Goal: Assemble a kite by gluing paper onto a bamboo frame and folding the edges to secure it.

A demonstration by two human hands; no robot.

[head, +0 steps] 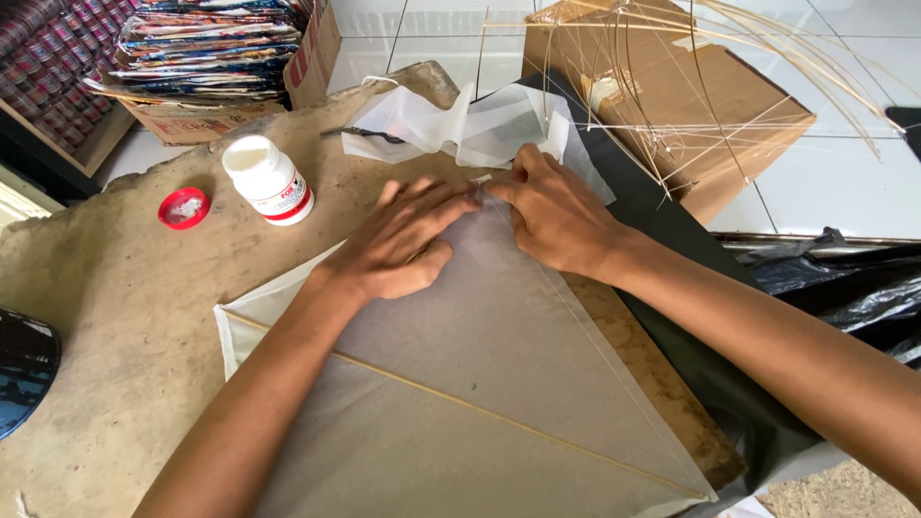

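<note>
Left hand: left hand (403, 240) lies palm down on the kite (480, 384), fingers stretched out flat and close together, thumb tucked under the palm side; it grips nothing, only presses the paper near the top corner
Right hand: right hand (552, 216) rests on the same corner, fingers bent, the tips pinching or pressing the paper edge at the very tip; whether paper is truly caught between the fingers cannot be told
Hands together: fingertips of both meet at the kite's upper corner, touching or nearly so
Kite: pale translucent paper sheet lying flat on the board (125, 297), its point toward the far side, a thin bamboo spar (460, 403) running slantwise across it and a fine string line along its right edge
Board: worn brown work surface with a ragged edge, resting on a white tiled floor
Glue bottle: white glue bottle (267, 179) with a red band stands upright and open, left of the hands and apart from them
Cap: red cap (183, 208) lies open side up just left of the bottle
Paper scraps: crumpled white paper scraps (460, 125) sit just beyond the kite's tip
Black sheet: black plastic sheet (672, 249) runs under the right forearm
Far side: cardboard box (729, 115) with bent bamboo frames (672, 86) over it; stack of colourful printed sheets (206, 43) at upper left
</note>
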